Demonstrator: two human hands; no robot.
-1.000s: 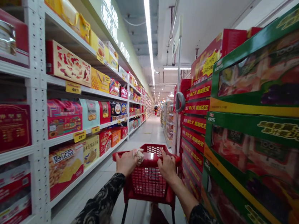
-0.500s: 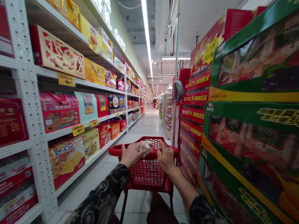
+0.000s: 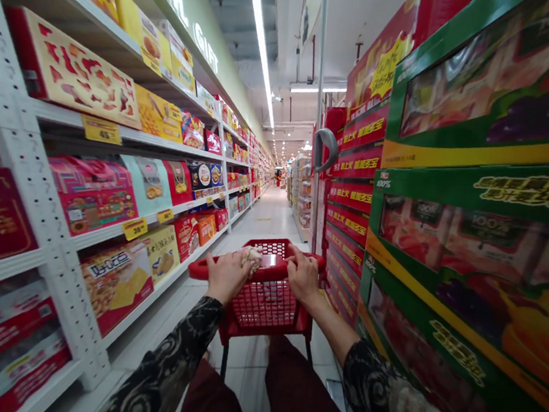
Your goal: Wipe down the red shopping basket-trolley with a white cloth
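Note:
A red shopping cart (image 3: 267,308) with a mesh basket stands right in front of me, low in the middle of the view. My left hand (image 3: 227,277) is closed over the left part of its red handle (image 3: 267,270). Between that hand's thumb side and the handle is a crumpled whitish wad (image 3: 251,257), perhaps cloth or tissue. On the right part of the handle, my right hand (image 3: 303,279) is closed too, its fingers curled over the bar. The fingertips of both hands are partly hidden.
White shelves (image 3: 70,262) with boxed snacks and yellow price tags run along the left. Close on the right rise stacked green juice cartons (image 3: 456,177) and red cartons (image 3: 352,198). A metal pole (image 3: 322,72) carries a grey loop (image 3: 325,151). The tiled aisle (image 3: 268,218) stretches ahead.
The near shelf goods have slid left and grown slightly as the view advances along the aisle. Both hands stay on the handle; the right fingers look more curled. Cart and hands sit slightly further left.

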